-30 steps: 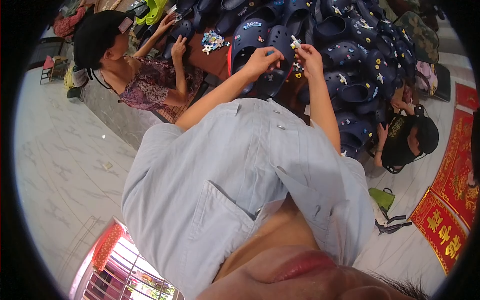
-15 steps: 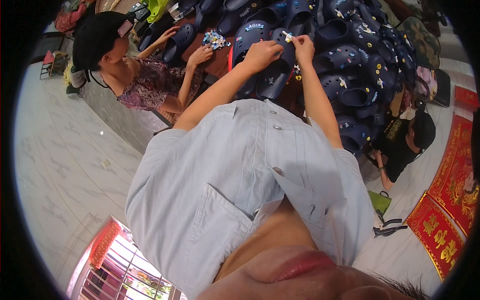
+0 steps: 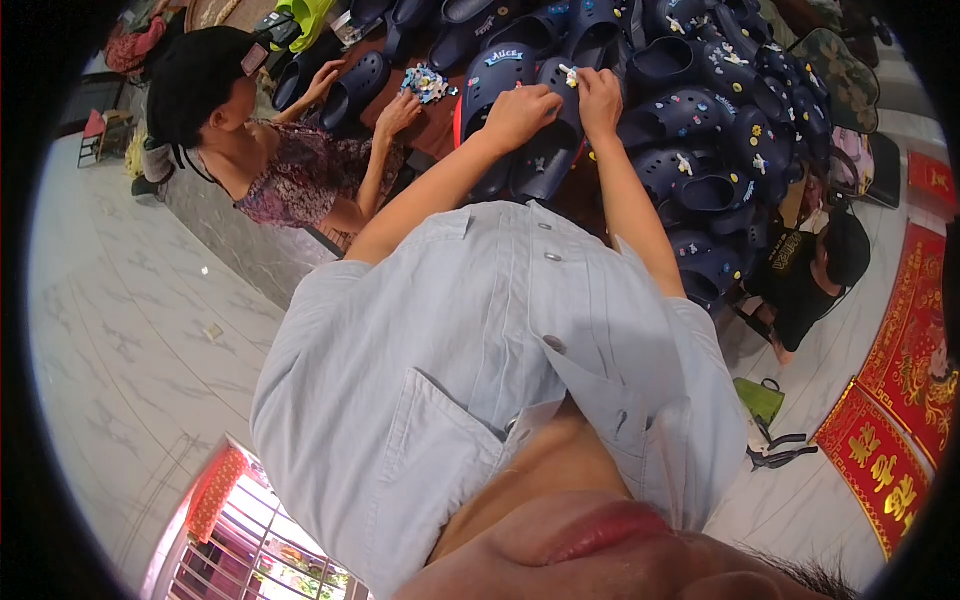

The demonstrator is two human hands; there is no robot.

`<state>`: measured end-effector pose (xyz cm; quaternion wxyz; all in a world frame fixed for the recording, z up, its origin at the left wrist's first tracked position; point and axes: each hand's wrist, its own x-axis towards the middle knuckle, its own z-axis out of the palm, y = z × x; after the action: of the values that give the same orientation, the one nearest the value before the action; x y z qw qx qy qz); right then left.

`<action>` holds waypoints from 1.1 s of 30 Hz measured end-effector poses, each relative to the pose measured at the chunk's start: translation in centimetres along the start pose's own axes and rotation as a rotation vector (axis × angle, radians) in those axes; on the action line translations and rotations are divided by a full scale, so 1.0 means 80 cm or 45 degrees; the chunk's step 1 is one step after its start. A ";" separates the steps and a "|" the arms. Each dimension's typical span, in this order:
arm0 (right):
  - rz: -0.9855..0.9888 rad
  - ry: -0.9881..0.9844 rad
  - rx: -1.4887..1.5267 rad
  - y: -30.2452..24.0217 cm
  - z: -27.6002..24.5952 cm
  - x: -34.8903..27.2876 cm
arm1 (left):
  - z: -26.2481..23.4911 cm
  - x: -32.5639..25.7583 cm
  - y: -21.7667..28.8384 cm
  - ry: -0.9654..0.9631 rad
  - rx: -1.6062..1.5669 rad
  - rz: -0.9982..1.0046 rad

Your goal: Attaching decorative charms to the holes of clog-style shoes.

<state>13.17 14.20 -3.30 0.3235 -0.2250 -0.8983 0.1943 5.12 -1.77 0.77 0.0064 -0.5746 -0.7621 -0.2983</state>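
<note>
In front of me a pair of navy clogs lies side by side, toes away from me. My left hand point(image 3: 522, 116) is closed at the inner side of the right clog point(image 3: 545, 168), its fingers curled on the upper. With thumb and finger my right hand point(image 3: 600, 105) pinches a small white charm point(image 3: 570, 76) on that clog's top. The left clog point(image 3: 497, 76) carries a blue-and-white lettered charm point(image 3: 508, 57) near its toe. How far the white charm sits in its hole is too small to tell.
At left a person in a black cap point(image 3: 205, 80) reaches to a heap of small charms point(image 3: 427, 86) and a plain navy clog point(image 3: 357, 88). Many decorated clogs point(image 3: 690, 120) are piled at right. Another person point(image 3: 810, 270) sits beyond them.
My right hand has shifted slightly left and up at the white charm. My left hand stays nearly in place. The person at left has moved a hand slightly at the charm heap.
</note>
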 end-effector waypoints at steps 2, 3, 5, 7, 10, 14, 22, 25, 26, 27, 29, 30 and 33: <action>-0.034 -0.007 -0.020 0.000 -0.002 -0.002 | 0.000 -0.001 0.000 -0.001 0.022 -0.006; -0.067 -0.015 -0.041 0.000 -0.003 -0.002 | 0.000 -0.001 0.000 0.005 0.020 -0.006; -0.099 -0.006 -0.074 0.000 -0.002 -0.003 | -0.001 0.000 0.001 0.009 0.017 0.001; -0.128 0.007 -0.111 0.003 -0.003 -0.007 | -0.001 0.002 0.004 0.023 0.020 -0.013; -0.120 -0.037 -0.098 0.005 -0.008 -0.013 | -0.003 0.002 0.004 0.025 0.005 -0.007; -0.097 -0.169 -0.159 0.004 -0.018 -0.020 | -0.004 0.000 0.006 0.008 0.014 -0.021; -0.159 -0.392 -0.399 -0.017 -0.030 -0.005 | -0.003 -0.002 0.007 -0.036 0.014 -0.028; -0.200 -0.543 -0.507 -0.023 -0.028 0.012 | -0.002 0.000 0.008 -0.027 0.035 -0.019; -0.200 -0.538 -0.510 -0.025 -0.026 0.015 | -0.002 0.000 0.008 -0.015 0.047 -0.010; -0.234 -0.592 -0.575 -0.027 -0.024 0.018 | -0.003 0.001 0.008 -0.011 0.048 -0.005; -0.275 -0.642 -0.642 -0.029 -0.023 0.024 | -0.004 0.001 0.007 -0.059 0.016 -0.025; -0.287 -0.651 -0.635 -0.029 -0.022 0.029 | -0.004 0.000 0.007 -0.051 0.019 -0.026; -0.322 -0.660 -0.624 -0.028 -0.019 0.043 | -0.005 0.000 0.006 -0.079 0.012 -0.027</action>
<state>11.17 14.50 0.57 0.0433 -0.1263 -0.9909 -0.0175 5.40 -1.87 1.29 -0.0175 -0.5755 -0.7693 -0.2769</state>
